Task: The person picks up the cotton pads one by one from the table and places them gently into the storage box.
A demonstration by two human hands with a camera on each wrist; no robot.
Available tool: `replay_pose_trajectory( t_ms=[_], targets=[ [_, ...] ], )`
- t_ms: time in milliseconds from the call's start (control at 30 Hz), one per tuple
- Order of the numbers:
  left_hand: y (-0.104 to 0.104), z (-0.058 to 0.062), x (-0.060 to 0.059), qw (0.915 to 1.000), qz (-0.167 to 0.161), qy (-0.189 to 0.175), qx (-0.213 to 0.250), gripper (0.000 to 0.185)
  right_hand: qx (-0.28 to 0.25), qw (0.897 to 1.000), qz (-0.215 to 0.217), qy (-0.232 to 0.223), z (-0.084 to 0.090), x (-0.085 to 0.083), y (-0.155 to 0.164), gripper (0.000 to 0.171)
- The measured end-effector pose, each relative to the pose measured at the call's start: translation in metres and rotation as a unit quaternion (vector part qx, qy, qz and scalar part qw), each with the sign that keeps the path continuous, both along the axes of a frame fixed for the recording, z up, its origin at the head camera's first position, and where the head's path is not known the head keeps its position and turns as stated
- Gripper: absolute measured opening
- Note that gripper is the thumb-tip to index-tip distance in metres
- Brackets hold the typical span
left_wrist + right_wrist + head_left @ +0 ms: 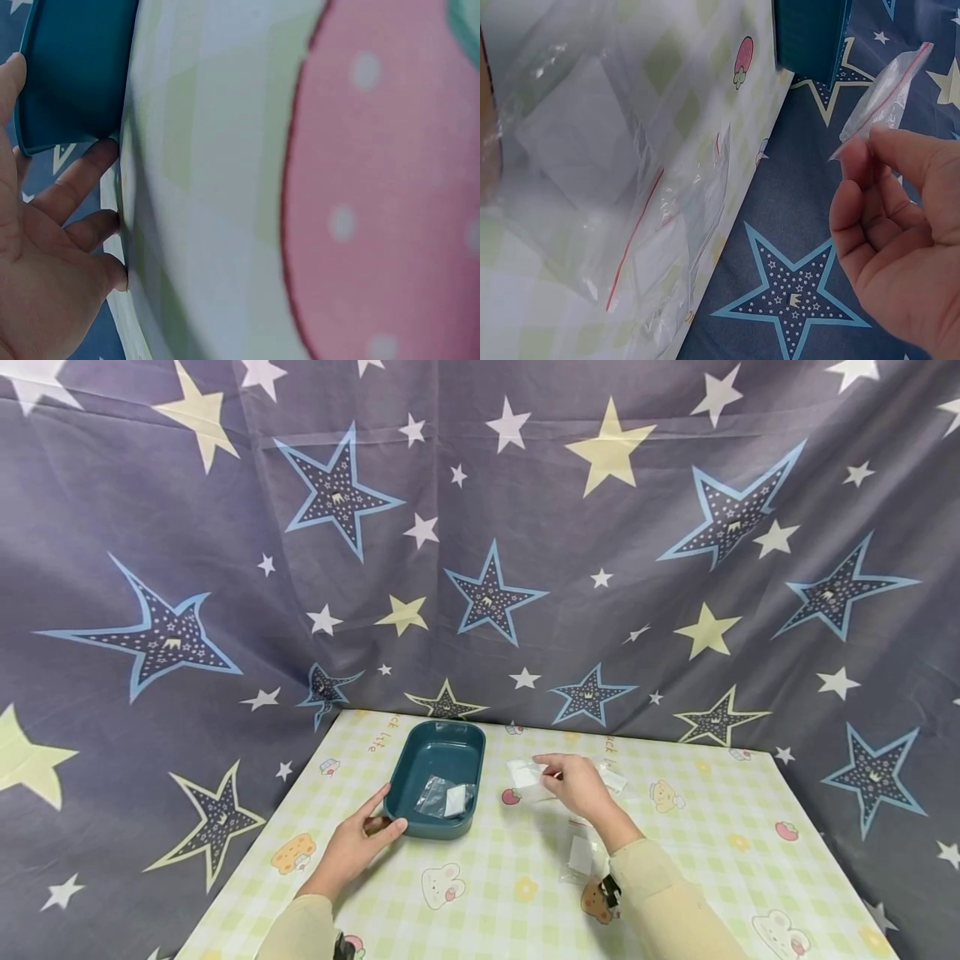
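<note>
At its near left corner, a dark teal rectangular tub (pixel 438 830) is held by my left hand (pixel 354 847), thumb at the rim and fingers along the outer side. Lying inside the tub is a clear bag (pixel 432 795) with a white piece in it. My right hand (pixel 581 787), above the table to the tub's right, pinches a clear zip bag (pixel 889 94) with a red seal line between thumb and forefinger. Two more such bags rest on the table: one bag (pixel 580 855) nearer me, another bag (pixel 613 778) beyond the right wrist.
A checked cloth with cartoon prints covers the table (pixel 525 868). Behind it hangs a dark curtain (pixel 517 677) patterned with stars. The tub stands close to the table's far edge, left of the middle.
</note>
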State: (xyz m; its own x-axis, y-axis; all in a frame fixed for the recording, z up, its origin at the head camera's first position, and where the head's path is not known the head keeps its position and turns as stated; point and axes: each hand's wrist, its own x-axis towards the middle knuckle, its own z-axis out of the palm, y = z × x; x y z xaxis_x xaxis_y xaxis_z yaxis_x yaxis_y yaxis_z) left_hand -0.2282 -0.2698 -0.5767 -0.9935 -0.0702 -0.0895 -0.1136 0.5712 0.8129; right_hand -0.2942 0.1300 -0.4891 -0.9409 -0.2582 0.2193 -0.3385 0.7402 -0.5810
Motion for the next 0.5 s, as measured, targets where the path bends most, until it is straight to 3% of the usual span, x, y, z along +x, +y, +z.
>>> replay_pose_trajectory(
  t_ms=[500],
  targets=[
    [-0.001,-0.001,0.0,1.0,-0.001,0.001,0.007,0.09,-0.05,0.999,0.006,-0.014,0.0,0.002,-0.013,0.036]
  ],
)
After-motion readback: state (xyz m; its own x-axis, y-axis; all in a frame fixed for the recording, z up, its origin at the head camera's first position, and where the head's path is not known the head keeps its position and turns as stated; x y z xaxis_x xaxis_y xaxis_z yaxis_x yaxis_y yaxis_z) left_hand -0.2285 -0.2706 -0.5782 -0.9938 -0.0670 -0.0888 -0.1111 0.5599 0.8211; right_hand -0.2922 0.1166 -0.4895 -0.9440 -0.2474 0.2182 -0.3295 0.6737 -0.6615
